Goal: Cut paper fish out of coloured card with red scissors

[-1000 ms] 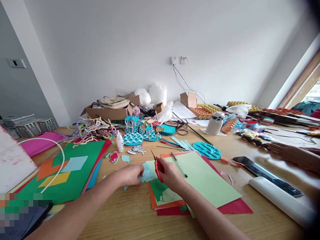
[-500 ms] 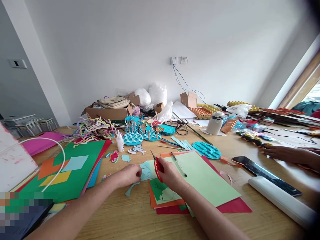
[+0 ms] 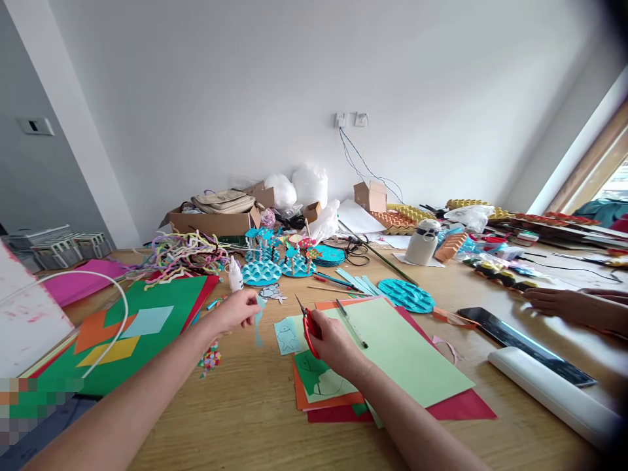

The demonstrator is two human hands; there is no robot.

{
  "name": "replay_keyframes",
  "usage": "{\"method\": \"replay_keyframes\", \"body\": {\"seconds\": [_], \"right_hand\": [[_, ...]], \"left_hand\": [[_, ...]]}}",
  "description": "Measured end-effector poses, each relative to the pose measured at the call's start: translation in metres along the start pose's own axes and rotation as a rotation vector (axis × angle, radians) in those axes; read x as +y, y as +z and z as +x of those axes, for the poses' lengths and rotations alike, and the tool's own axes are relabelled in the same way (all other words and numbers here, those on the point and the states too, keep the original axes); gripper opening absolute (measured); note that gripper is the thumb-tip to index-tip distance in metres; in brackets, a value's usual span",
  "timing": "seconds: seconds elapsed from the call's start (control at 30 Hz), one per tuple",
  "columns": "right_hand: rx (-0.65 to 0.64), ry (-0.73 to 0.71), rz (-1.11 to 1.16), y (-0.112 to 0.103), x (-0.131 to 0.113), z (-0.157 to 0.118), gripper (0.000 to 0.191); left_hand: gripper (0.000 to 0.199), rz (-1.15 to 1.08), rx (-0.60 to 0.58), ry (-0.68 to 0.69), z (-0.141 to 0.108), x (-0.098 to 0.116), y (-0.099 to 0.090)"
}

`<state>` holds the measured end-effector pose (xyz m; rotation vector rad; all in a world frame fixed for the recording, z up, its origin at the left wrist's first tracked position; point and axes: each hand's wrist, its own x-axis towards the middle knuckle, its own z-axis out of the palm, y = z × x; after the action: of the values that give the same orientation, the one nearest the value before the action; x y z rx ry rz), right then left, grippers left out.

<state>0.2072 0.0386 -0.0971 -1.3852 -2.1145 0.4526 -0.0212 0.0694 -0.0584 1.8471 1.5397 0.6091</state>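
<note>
Pinched in my left hand point(image 3: 240, 309) is a thin light-blue paper scrap point(image 3: 259, 326), raised above the table beside the glue bottle point(image 3: 235, 275). My right hand point(image 3: 334, 341) grips red-handled scissors point(image 3: 308, 322), blades pointing up and away from me. Just left of the scissors lies a light-blue paper piece point(image 3: 287, 335) with a fish drawn on it. Under my right hand are a pale green sheet point(image 3: 409, 366) and a dark green paper point(image 3: 305, 371) with a drawn outline. A pen point(image 3: 350, 322) rests on the pale green sheet.
Coloured sheets point(image 3: 161, 347) are stacked at left. Fuzzy craft stems point(image 3: 186, 252) and blue decorated stands point(image 3: 262, 271) stand farther back. A blue textured disc point(image 3: 405, 296), a phone point(image 3: 524, 343) and a white case point(image 3: 549, 392) lie at right, near another person's hands point(image 3: 564, 307).
My left hand has lifted away from the drawn fish paper, up and to the left, carrying the blue scrap. My right hand with the scissors has stayed in place.
</note>
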Motion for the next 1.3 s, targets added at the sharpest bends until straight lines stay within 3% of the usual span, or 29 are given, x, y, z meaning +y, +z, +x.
{"method": "replay_keyframes", "body": {"seconds": [0.13,0.27,0.47,0.63,0.83,1.1,1.3], "right_hand": [[0.006,0.000,-0.001,-0.001,0.000,0.000,0.011],[0.016,0.004,0.001,-0.005,-0.001,0.001,0.011],[0.030,0.002,0.004,-0.007,0.000,0.002,0.014],[0.045,-0.006,0.007,-0.007,0.000,0.001,0.012],[0.110,0.024,0.007,-0.011,0.004,0.005,0.009],[0.271,0.109,0.018,-0.018,0.015,0.010,0.005],[0.296,0.139,0.030,-0.023,0.021,0.013,0.006]], "left_hand": [[0.009,0.076,0.245,0.045,0.013,0.009,-0.004],[0.010,0.224,0.382,0.133,0.021,0.010,0.011],[0.016,0.394,0.244,0.257,0.024,-0.007,0.043],[0.021,0.436,0.184,0.278,0.026,-0.013,0.044],[0.023,0.399,0.202,0.333,0.041,0.001,0.042],[0.028,0.332,0.198,0.379,0.071,0.032,0.070],[0.030,0.362,0.101,0.340,0.083,0.035,0.085]]}}
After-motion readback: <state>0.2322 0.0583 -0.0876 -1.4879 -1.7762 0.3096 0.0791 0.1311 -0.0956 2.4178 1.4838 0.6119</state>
